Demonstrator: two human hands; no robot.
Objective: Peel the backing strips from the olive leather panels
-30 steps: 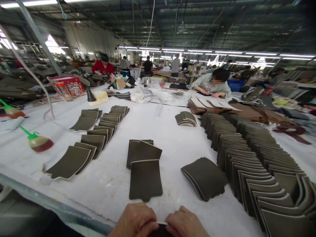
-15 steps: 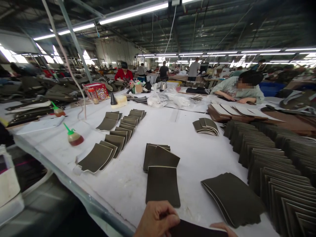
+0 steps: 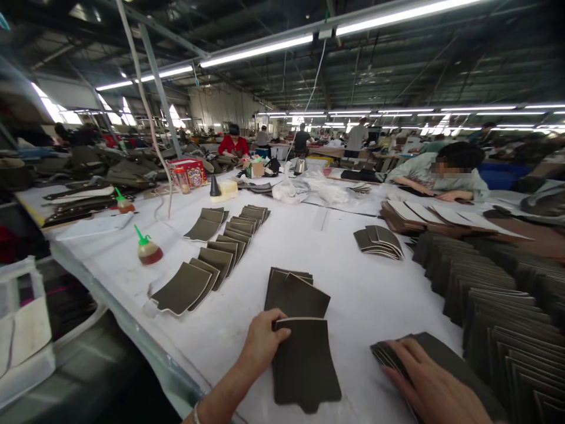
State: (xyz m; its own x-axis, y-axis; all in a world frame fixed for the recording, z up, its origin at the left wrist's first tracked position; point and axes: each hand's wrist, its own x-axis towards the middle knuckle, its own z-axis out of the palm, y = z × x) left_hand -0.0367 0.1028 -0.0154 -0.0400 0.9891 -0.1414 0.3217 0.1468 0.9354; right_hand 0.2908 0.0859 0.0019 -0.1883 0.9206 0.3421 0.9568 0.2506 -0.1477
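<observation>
My left hand pinches the upper left corner of a dark olive panel with pale edges and a small tab at its near end. This panel lies flat on the white table, overlapping a few similar panels just behind it. To the right, my right hand rests with fingers stretched out over a pile of dark panels. Its fingertips touch the pile's left edge, and the thumb is not clearly visible.
Overlapping panels run in a row on the left, near a green-tipped bottle. A small curved stack lies farther back. Long rows of panels line the right side. A co-worker leans over the far table.
The panel that was held low between both hands now lies on the table under my left hand. My right hand has moved right onto the pile. The view has shifted slightly.
</observation>
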